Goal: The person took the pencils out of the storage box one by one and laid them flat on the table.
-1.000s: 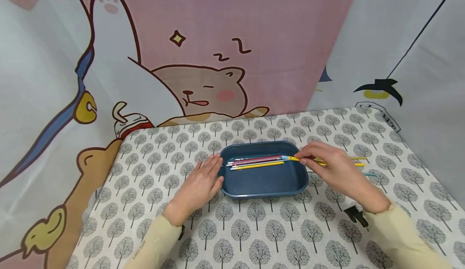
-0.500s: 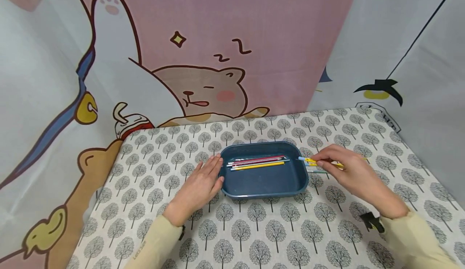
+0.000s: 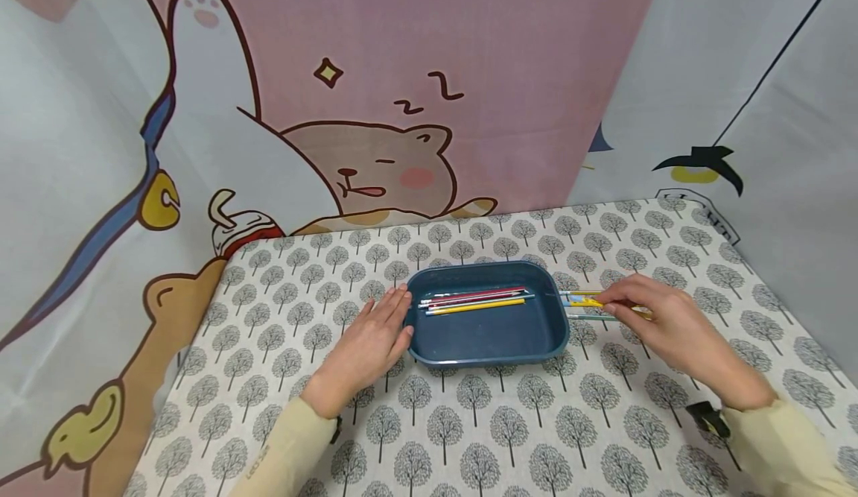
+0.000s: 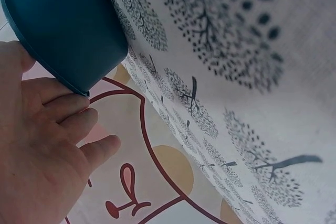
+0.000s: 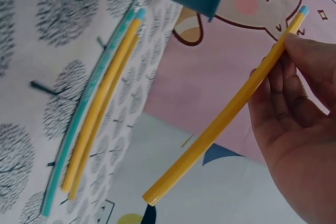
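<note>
your right hand (image 3: pixel 660 322) pinches a smooth, slim yellow pencil (image 5: pixel 210 135) over the tree-printed cloth (image 3: pixel 509 437), beside the rounded blue tray (image 3: pixel 489 344); your left hand (image 3: pixel 372 333) touches the tray's end, fingers straight. only the head view shows pencils inside (image 3: pixel 479 307); only the right wrist view shows both ends of yours.
</note>
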The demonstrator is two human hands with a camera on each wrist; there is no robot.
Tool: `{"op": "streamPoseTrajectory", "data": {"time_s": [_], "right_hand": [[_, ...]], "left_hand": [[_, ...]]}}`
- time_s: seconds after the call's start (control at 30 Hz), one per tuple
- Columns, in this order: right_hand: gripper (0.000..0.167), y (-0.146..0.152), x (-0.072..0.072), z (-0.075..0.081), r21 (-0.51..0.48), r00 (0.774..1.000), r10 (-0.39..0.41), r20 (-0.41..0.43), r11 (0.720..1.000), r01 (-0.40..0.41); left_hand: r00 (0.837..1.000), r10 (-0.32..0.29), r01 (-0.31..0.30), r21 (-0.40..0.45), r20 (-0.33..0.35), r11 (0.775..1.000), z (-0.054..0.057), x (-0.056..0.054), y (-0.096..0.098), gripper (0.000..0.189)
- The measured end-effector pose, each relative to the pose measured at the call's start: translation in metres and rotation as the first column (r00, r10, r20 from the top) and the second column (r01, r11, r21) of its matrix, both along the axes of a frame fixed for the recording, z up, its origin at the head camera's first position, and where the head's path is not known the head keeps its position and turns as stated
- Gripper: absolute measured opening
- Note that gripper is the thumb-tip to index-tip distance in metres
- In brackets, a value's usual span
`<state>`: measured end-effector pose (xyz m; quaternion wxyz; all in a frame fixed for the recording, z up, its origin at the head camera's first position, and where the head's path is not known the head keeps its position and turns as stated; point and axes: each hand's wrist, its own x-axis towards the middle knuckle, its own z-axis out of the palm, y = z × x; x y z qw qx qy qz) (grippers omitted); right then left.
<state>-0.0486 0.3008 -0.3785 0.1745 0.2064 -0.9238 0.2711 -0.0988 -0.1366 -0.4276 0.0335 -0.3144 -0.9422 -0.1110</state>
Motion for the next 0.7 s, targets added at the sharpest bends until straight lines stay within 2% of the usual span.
{"op": "streamPoseTrajectory", "data": {"time_s": [0.7], "right_hand": [[0.03,0.022,-0.002,-0.039,0.107,0.997,-0.018,0.069,0.994,0.011]], "left_hand": [[1.0,-0.007,0.007,-0.001,0.009,1.0,0.001,0.001,-0.001,0.059]]}}
